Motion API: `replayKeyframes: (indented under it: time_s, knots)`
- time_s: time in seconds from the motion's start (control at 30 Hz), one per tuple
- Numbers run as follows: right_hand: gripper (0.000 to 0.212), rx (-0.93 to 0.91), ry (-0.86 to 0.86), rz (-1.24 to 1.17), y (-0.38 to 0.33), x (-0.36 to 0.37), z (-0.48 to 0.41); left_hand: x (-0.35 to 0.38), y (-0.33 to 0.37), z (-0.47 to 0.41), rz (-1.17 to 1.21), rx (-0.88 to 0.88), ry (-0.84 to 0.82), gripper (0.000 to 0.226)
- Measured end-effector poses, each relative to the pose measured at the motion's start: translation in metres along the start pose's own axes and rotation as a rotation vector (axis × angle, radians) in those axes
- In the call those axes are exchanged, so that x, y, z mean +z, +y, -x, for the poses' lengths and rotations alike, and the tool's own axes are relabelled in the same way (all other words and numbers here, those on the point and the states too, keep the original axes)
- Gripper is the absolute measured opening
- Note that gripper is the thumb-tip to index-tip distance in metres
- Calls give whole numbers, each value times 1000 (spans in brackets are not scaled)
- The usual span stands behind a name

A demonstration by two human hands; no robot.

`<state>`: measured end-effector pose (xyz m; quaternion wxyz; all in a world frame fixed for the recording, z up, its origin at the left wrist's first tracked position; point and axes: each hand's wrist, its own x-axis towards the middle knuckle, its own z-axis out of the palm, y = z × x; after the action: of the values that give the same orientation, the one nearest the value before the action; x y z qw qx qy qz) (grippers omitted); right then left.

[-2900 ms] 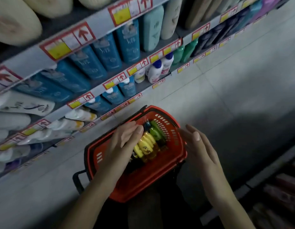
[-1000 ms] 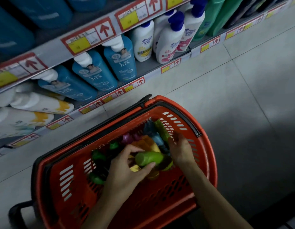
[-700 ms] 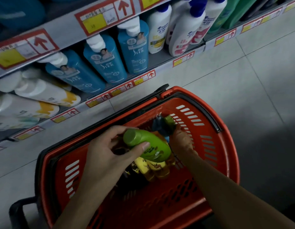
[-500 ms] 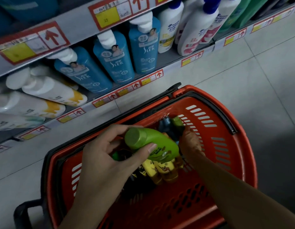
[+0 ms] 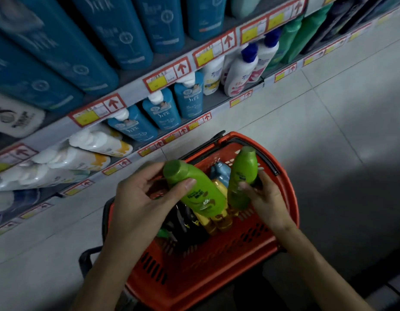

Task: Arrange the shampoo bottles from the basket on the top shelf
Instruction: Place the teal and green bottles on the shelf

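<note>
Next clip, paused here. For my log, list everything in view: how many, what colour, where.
left green bottle: one, bright green, held tilted above the basket
right green bottle: one, bright green, held above the basket's far side
basket: one, red, on the floor
bottles in basket: several, yellow, blue, dark; count unclear
large blue bottles: several, teal, upper shelf
pump bottles: three, blue with white tops, lower shelf
white bottles: at least two, blue caps, right of the pump bottles
price tags: many, red and yellow, shelf edges
floor: grey tiles
left hand: grips the left green bottle
right hand: grips the right green bottle
</note>
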<state>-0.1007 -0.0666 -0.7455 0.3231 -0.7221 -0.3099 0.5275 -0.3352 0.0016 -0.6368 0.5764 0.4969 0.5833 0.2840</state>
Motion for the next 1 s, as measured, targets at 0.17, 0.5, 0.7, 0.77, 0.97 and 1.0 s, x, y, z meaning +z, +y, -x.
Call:
replayKeyframes:
  time_s: [0.17, 0.5, 0.7, 0.77, 0.97, 1.0]
  knots:
    - [24, -89, 21, -275, -90, -37, 57, -8, 64, 16, 22, 63, 42, 30]
    - [24, -247, 10, -326, -272, -103, 136, -15, 258, 41, 90, 184, 32, 14]
    - [29, -349, 12, -354, -384, -133, 189, -30, 374, 64, 37, 302, 4, 16]
    - [32, -382, 15, -391, -416, -138, 211, -35, 408, 75, 16, 347, 3, 13]
    - [29, -475, -11, -447, -485, -142, 272, -51, 496, 110, -27, 452, -73, 22]
    - [30, -500, -15, -448, -495, -142, 280, -53, 510, 116, -23, 467, -66, 20]
